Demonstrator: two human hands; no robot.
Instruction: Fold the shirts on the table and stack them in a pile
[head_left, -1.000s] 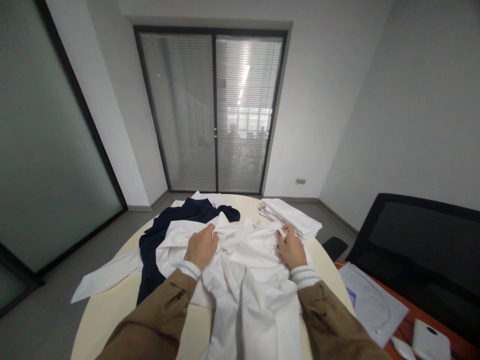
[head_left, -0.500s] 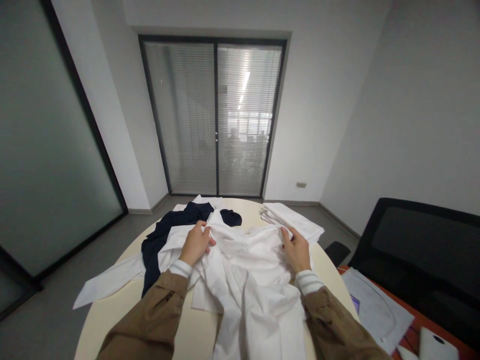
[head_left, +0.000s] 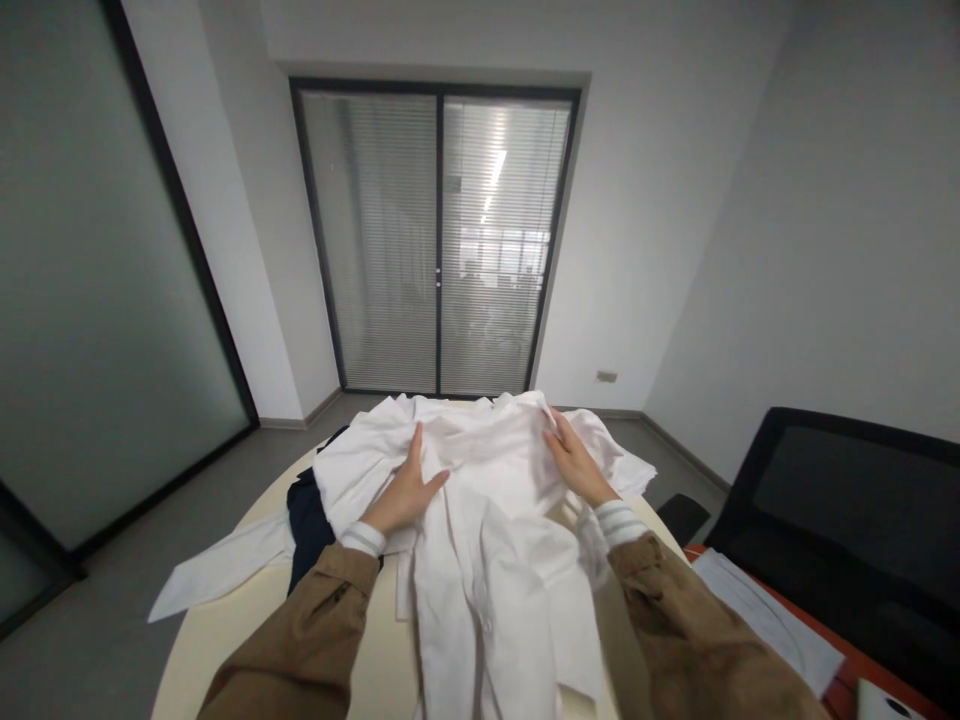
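Note:
A white shirt (head_left: 487, 500) is spread in front of me on a round cream table (head_left: 247, 620), lifted at its far end. My left hand (head_left: 409, 490) grips the shirt's left shoulder, thumb on top of the cloth. On the other side my right hand (head_left: 574, 462) holds the right shoulder near the collar. Both arms wear brown sleeves with striped white cuffs. A dark navy garment (head_left: 311, 520) lies under the shirt at the left, mostly hidden by it.
A white sleeve or cloth (head_left: 217, 565) trails over the table's left edge. Folded white cloth (head_left: 630, 470) lies at the far right. A black chair (head_left: 840, 520) stands right, with papers (head_left: 772, 625) on an orange surface. Glass doors with blinds are ahead.
Both hands have lifted the shirt's top end up and away from me, so it now covers most of the navy garment and the folded white cloth.

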